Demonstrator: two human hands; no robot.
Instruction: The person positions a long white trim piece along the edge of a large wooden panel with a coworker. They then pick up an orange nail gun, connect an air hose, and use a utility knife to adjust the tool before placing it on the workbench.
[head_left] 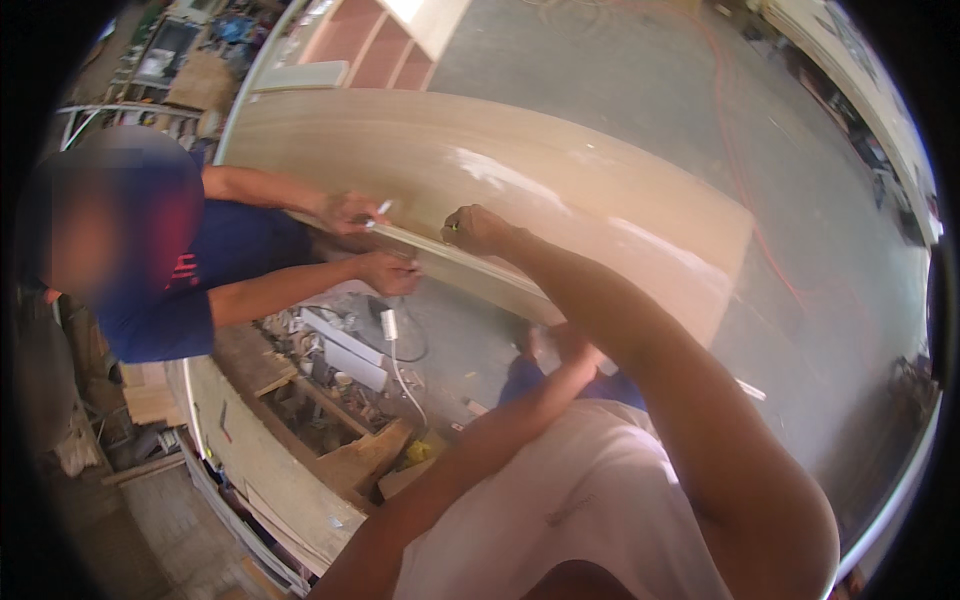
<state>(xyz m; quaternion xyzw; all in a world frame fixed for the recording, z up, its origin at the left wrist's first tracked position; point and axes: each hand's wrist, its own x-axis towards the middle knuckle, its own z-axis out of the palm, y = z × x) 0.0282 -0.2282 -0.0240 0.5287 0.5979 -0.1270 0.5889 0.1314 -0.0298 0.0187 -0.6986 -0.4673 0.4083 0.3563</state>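
A long, pale wooden panel (600,200) stretches across the middle, with a thin light strip (480,265) along its near edge. Over that edge, my right hand (480,230) is closed, its fingers pinched around something too small to make out. My left hand (565,348) is lower down, close to my body and below the strip; blur and my right forearm hide what its fingers do. Across from me on the left, a co-worker's upper hand (350,212) has a small white object (378,213) at its fingertips. The co-worker's other hand (390,272) is just below the strip.
Wood offcuts (365,460) and white pieces (345,350) lie in a cluttered heap at lower left, beside a white plug-like block (389,325) on a cable. A red hose (750,210) runs over the grey floor (820,260). Reddish-brown compartments (375,50) stand beyond the panel.
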